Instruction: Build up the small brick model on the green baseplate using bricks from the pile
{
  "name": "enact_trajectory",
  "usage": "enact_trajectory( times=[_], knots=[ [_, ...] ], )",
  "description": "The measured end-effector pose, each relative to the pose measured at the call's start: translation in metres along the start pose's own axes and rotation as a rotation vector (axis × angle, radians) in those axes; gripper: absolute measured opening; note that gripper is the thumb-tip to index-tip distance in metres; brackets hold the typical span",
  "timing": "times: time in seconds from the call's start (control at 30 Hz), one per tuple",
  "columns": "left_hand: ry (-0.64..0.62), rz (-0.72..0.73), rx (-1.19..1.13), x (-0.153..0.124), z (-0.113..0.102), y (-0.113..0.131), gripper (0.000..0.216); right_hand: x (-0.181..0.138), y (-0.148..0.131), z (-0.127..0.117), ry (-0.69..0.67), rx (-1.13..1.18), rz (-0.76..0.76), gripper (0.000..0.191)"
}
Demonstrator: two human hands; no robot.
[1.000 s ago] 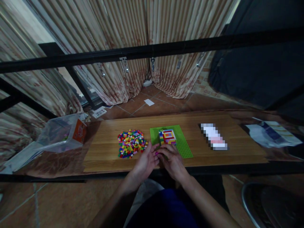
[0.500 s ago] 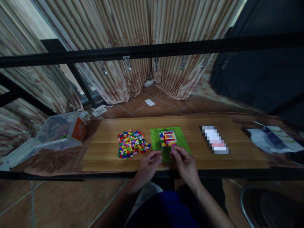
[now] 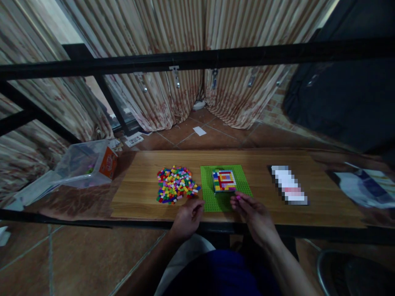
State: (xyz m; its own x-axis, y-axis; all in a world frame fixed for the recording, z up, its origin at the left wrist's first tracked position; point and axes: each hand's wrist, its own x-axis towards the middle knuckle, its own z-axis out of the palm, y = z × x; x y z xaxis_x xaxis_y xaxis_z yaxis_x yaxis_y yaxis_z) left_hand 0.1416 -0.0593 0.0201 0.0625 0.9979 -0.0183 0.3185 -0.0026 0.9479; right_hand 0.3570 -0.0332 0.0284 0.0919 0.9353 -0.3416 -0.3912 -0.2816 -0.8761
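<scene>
My right hand [image 3: 251, 211] pinches a small pink brick [image 3: 238, 197] between thumb and fingertips, just over the near right part of the green baseplate [image 3: 243, 181]. My left hand [image 3: 189, 216] is curled closed at the plate's near left corner, by the table's front edge; the inside of its fingers is hidden. On the plate sits a low block built of bricks [image 3: 224, 181], with red, white, yellow, orange and blue pieces in nested squares on top. Left of the plate, loose coloured bricks [image 3: 175, 185] lie in a spread heap.
A wooden board [image 3: 138, 164] covers the table. At its right lies a pixelated phone-shaped object [image 3: 289, 185], with a plastic packet [image 3: 367, 187] beyond. A clear plastic box [image 3: 83, 166] with an orange label stands at the left. A black bar [image 3: 185, 61] crosses behind, before striped curtains.
My hands have moved apart: the right one went right with the pink brick, the left one drew back slightly and curled in. The whole view has shifted a little.
</scene>
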Motion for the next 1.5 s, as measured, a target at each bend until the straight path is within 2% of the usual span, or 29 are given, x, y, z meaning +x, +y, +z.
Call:
enact_trajectory(
  times=[0.27,0.4,0.53,0.63,0.73,0.83,0.97,1.2,1.4,1.5],
  knots=[
    [0.039,0.035,-0.001,0.006,-0.015,-0.005,0.012,-0.001,-0.004,0.002,0.002,-0.162,-0.067,0.049],
    [0.068,0.021,-0.033,0.009,-0.016,-0.012,0.011,0.004,-0.002,0.000,0.007,-0.273,-0.123,0.044],
    [0.098,0.019,-0.039,0.010,-0.013,-0.020,0.009,0.016,-0.008,-0.003,0.016,-0.553,-0.322,0.036],
    [0.099,0.054,0.039,0.011,-0.011,-0.025,0.012,0.029,-0.021,-0.001,0.056,-0.814,-0.505,0.032],
    [0.099,0.086,0.103,0.012,-0.010,-0.029,0.014,0.046,-0.034,0.005,0.022,-1.017,-0.639,0.030],
    [0.109,0.084,0.067,0.012,-0.009,-0.032,0.013,0.064,-0.041,0.016,-0.015,-1.114,-0.701,0.029],
    [0.106,0.063,0.014,0.013,-0.010,-0.029,0.012,0.088,-0.038,0.029,-0.082,-1.106,-0.743,0.023],
    [0.096,0.074,0.036,0.012,-0.011,-0.021,0.014,0.113,-0.025,0.032,-0.175,-0.983,-0.669,0.017],
    [0.073,0.146,0.180,0.012,-0.011,-0.026,0.019,0.119,-0.031,0.028,-0.285,-0.966,-0.493,0.018],
    [0.068,0.178,0.210,0.012,-0.011,-0.028,0.020,0.121,-0.035,0.030,-0.297,-0.976,-0.400,0.019]
  ],
)
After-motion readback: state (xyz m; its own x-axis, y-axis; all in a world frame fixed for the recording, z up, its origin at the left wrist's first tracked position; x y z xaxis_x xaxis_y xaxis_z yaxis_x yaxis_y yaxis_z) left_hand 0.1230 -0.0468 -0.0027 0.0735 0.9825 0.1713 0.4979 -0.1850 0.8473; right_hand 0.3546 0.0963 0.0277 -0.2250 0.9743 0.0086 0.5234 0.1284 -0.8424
